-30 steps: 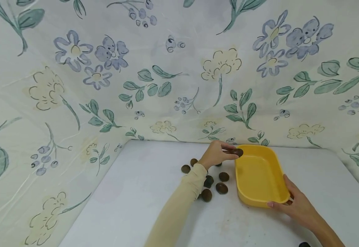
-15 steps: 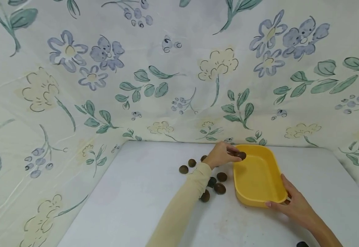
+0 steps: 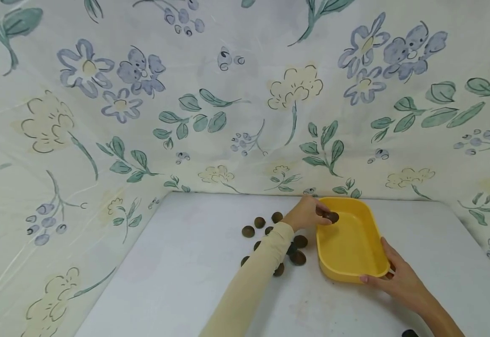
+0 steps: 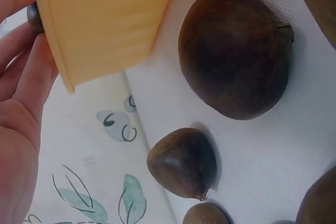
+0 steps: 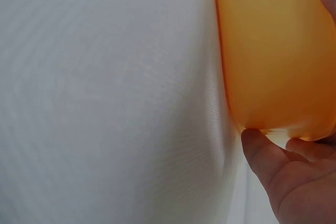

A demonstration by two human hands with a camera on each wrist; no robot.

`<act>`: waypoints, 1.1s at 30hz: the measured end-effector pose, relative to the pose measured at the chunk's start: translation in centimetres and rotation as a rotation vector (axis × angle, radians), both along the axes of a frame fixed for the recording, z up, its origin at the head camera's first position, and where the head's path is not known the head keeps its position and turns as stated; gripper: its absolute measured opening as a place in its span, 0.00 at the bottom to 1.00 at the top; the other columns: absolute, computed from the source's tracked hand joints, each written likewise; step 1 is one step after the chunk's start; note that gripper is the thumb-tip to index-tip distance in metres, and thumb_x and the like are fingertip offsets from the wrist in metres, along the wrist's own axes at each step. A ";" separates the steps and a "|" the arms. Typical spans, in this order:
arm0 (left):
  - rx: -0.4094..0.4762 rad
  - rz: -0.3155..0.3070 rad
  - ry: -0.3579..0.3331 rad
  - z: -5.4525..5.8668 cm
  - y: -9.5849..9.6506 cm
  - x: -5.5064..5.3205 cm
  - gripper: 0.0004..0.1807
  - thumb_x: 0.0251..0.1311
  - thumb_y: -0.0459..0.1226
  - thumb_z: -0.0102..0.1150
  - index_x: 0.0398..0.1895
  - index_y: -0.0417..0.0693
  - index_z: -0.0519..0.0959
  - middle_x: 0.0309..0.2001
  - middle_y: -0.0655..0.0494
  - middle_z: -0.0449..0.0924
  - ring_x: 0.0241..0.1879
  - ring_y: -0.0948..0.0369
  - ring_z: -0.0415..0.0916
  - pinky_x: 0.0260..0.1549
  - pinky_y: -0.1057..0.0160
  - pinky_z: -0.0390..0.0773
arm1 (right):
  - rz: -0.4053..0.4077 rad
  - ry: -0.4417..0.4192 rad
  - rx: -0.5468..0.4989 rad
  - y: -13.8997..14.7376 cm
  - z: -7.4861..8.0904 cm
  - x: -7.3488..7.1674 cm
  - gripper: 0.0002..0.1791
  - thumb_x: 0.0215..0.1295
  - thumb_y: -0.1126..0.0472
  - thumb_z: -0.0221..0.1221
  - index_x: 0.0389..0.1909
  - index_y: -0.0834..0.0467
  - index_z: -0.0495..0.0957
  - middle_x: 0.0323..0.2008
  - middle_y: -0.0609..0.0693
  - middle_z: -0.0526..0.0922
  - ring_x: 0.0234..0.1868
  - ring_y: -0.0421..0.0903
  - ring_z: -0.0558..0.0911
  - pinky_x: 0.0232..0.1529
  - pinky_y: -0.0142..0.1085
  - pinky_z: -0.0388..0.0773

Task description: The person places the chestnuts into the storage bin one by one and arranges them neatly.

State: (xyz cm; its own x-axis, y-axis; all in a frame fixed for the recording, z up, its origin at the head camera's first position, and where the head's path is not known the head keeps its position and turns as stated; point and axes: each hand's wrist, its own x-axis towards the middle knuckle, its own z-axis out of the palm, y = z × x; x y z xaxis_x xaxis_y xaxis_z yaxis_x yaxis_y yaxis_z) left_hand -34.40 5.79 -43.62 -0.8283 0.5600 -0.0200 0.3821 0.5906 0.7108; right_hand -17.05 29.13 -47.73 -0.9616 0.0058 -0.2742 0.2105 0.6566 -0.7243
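My left hand (image 3: 305, 214) pinches a brown chestnut (image 3: 333, 217) just inside the back left part of a yellow plastic tray (image 3: 354, 243). In the left wrist view, the tray's wall (image 4: 105, 19) partly hides that chestnut (image 4: 35, 18). At the front right corner, my right hand (image 3: 405, 283) grips the tray, thumb at the front rim and fingers along the right side. The right wrist view has the fingertips (image 5: 254, 142) against the tray's outside. Bare yellow floor shows in the tray. Left of it lie several loose chestnuts (image 3: 297, 258), some hidden behind my left sleeve.
A white-covered table (image 3: 177, 262) carries everything. Floral cloth (image 3: 245, 117) hangs behind it and along the sides. Near the bottom edge, a small dark object (image 3: 409, 333) sits by the right forearm. Faint brown specks mark the surface in front of the tray.
My left hand has moved slightly right and down with the chestnut, from the tray's rim to inside it. The right hand keeps its hold on the tray. The whole view has shifted a little.
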 end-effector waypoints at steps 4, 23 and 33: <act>-0.036 -0.033 0.009 0.1 0.4 0.2 0.17 0.58 0.38 0.76 0.50 0.45 0.88 0.45 0.56 0.89 0.40 0.69 0.81 0.43 0.76 0.81 | 0.003 0.007 0.002 0.0 -0.1 0.0 0.75 0.57 0.33 0.71 0.81 0.58 0.23 0.82 0.71 0.36 0.78 0.74 0.52 0.72 0.62 0.63; -0.261 -0.277 0.174 -0.5 2.5 0.7 0.11 0.62 0.38 0.72 0.45 0.44 0.90 0.37 0.59 0.89 0.33 0.69 0.75 0.35 0.80 0.74 | 0.012 0.049 0.006 -0.2 -0.1 0.3 0.74 0.58 0.35 0.71 0.82 0.58 0.24 0.82 0.70 0.37 0.78 0.74 0.53 0.72 0.59 0.64; -0.345 -0.266 0.170 -0.7 3.1 1.0 0.11 0.62 0.40 0.73 0.46 0.48 0.90 0.38 0.62 0.89 0.35 0.70 0.76 0.35 0.79 0.75 | 0.013 0.059 0.019 -0.2 -0.3 0.3 0.73 0.59 0.35 0.71 0.82 0.58 0.25 0.82 0.70 0.38 0.78 0.74 0.53 0.71 0.58 0.64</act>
State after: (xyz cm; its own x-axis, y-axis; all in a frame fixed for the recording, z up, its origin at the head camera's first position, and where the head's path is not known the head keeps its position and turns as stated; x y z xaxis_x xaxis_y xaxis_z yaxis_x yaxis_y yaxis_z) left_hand -33.45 8.87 -44.29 -0.6643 0.7380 -0.1188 0.6466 0.6470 0.4041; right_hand -16.77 28.92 -48.01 -0.9762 -0.0024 -0.2167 0.1587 0.6731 -0.7223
